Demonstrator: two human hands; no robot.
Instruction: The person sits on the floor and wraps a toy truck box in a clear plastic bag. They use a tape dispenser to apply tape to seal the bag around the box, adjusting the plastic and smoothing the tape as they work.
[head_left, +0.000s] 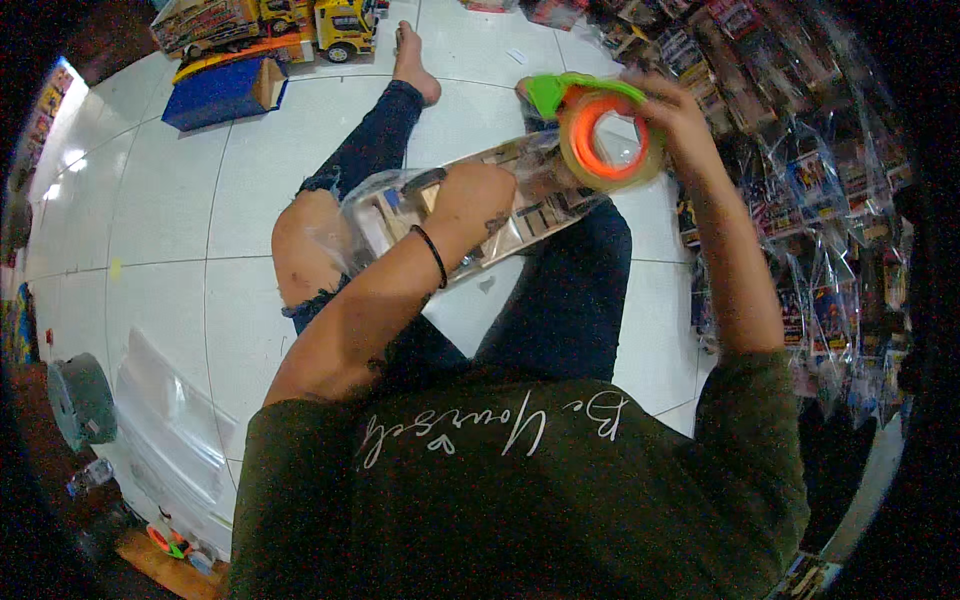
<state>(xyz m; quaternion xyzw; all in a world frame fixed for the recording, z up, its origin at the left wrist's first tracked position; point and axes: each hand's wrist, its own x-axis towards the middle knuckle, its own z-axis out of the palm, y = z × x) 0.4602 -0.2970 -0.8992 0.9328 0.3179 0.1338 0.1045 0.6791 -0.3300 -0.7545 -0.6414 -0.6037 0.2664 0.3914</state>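
A long package in clear plastic (545, 215) lies slanted across my lap, with brown, white and dark parts, perhaps of a toy, showing through the film. My left hand (475, 205) is closed over its middle, knuckles up, the fingertips hidden. At the package's far right end, my right hand (668, 112) grips a green tape dispenser (560, 92) that carries a roll of clear tape (570, 150) on an orange core. The roll overlaps the package end. Whether the tape touches the film there cannot be made out.
Clear-wrapped boxed goods (820, 180) are piled along the right. Yellow toy trucks (343, 30) and a blue box (222, 95) stand at the far left. Clear plastic sheets (175, 420) lie at the near left, and a second tape dispenser (168, 540) sits at the lower left.
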